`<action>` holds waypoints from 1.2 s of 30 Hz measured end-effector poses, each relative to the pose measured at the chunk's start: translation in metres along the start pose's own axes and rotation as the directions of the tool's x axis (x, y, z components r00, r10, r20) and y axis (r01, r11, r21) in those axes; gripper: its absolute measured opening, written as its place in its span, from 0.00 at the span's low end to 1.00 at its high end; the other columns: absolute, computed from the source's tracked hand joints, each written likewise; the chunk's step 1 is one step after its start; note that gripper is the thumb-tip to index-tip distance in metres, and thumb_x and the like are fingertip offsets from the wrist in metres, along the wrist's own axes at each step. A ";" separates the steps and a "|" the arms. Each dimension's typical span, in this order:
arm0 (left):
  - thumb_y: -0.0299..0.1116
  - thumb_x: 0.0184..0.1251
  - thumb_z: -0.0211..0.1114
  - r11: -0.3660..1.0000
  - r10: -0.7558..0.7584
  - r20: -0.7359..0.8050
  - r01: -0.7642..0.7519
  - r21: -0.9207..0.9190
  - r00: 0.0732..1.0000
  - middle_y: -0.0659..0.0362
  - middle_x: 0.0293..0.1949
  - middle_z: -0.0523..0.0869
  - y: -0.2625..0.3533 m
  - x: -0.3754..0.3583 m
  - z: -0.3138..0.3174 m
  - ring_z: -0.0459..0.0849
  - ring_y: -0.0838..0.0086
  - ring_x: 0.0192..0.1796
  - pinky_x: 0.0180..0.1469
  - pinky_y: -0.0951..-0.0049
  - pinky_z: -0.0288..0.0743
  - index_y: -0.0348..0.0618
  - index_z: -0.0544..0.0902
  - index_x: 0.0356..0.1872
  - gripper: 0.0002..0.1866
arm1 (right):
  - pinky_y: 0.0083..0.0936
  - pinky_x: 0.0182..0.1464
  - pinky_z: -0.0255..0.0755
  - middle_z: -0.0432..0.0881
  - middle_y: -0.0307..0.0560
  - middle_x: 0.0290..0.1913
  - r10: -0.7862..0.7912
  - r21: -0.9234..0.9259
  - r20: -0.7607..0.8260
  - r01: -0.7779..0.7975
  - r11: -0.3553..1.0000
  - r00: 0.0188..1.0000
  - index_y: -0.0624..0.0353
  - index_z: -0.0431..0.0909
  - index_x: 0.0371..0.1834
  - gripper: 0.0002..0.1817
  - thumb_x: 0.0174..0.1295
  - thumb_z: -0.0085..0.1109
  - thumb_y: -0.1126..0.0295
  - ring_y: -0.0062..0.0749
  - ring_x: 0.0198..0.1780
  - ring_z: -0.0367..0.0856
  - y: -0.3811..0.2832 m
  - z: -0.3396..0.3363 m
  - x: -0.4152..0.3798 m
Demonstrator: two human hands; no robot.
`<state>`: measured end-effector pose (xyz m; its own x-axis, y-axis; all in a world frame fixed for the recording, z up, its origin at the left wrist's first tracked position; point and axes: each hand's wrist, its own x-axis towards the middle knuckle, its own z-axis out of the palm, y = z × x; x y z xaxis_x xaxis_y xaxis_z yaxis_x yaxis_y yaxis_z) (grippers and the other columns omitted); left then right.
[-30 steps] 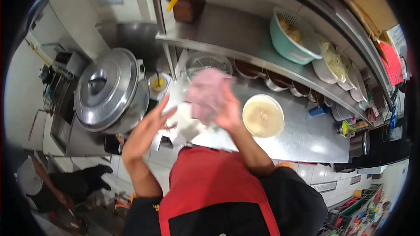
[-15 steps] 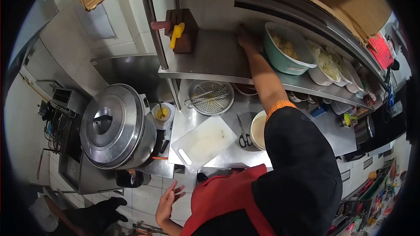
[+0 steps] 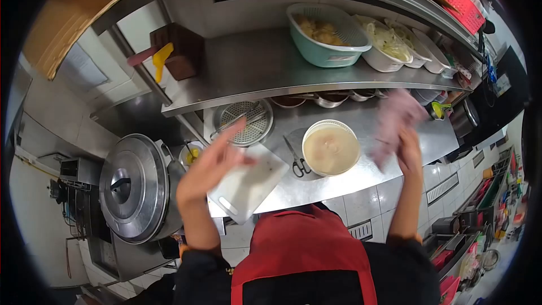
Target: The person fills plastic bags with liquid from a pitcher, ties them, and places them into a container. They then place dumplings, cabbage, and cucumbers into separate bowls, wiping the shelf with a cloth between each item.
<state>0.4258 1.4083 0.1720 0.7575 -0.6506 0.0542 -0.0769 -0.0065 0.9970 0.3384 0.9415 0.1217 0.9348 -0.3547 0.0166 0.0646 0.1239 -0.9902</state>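
Observation:
My right hand (image 3: 410, 149) grips a pinkish cloth (image 3: 397, 124), blurred by motion, above the right part of the steel counter. My left hand (image 3: 209, 166) hovers over the left side of the white cutting board (image 3: 253, 183); it is blurred, but its fingers are apart and hold nothing. Between my hands stands a white tub (image 3: 331, 149) of cloudy liquid with pale pieces in it. Black-handled scissors (image 3: 298, 161) lie between tub and board. Behind the board rests a round perforated metal strainer (image 3: 248, 130) with tongs across it.
A big lidded steel pot (image 3: 135, 186) stands at the left. On the shelf (image 3: 243, 68) above are a knife block (image 3: 179, 51), a green basket (image 3: 330, 53) of yellowish food and white containers (image 3: 384, 59) of cut vegetables. Metal bowls (image 3: 330, 100) sit beneath it.
My right hand has come down from the shelf and now holds the pinkish cloth at the right. My left hand has risen from below the counter to over the board. The view has shifted.

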 end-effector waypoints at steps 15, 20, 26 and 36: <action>0.22 0.55 0.56 0.905 -0.401 -0.542 0.411 -0.110 0.739 0.39 0.47 0.74 0.020 0.344 0.016 0.84 0.49 0.37 0.32 0.41 0.86 0.24 0.69 0.52 0.21 | 0.24 0.29 0.78 0.78 0.52 0.45 -0.514 -0.382 -0.744 0.360 0.851 0.427 0.75 0.70 0.53 0.20 0.65 0.56 0.69 0.30 0.31 0.78 0.056 -0.140 -0.025; 0.21 0.49 0.58 0.954 -0.283 -0.638 0.278 -0.112 0.716 0.44 0.38 0.78 0.028 0.257 0.023 0.84 0.51 0.35 0.27 0.46 0.87 0.27 0.74 0.45 0.19 | 0.50 0.72 0.46 0.70 0.58 0.63 -0.937 -0.560 0.121 0.802 0.208 0.327 0.62 0.71 0.63 0.28 0.61 0.55 0.59 0.52 0.71 0.58 0.085 -0.034 0.117; 0.20 0.47 0.56 0.979 -0.073 -0.784 0.194 0.061 0.617 0.52 0.37 0.81 0.035 0.121 0.017 0.83 0.66 0.37 0.33 0.70 0.78 0.29 0.76 0.48 0.21 | 0.55 0.72 0.45 0.59 0.62 0.71 -0.439 -0.718 0.618 0.696 0.022 0.652 0.62 0.61 0.70 0.36 0.61 0.51 0.52 0.55 0.74 0.53 0.046 0.066 0.185; 0.19 0.42 0.53 0.956 -0.292 -0.883 0.116 -0.268 0.368 0.52 0.45 0.82 0.033 -0.132 0.113 0.82 0.71 0.44 0.47 0.74 0.77 0.32 0.72 0.55 0.30 | 0.44 0.69 0.60 0.70 0.59 0.65 -0.324 -0.835 0.533 0.547 -0.056 0.781 0.54 0.71 0.63 0.29 0.67 0.42 0.48 0.53 0.68 0.66 0.028 0.302 0.294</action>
<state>0.2497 1.4078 0.1915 0.8733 0.4334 -0.2227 0.1881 0.1217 0.9746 0.7205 1.1204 0.1402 0.8957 0.1771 0.4079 0.2163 -0.9750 -0.0517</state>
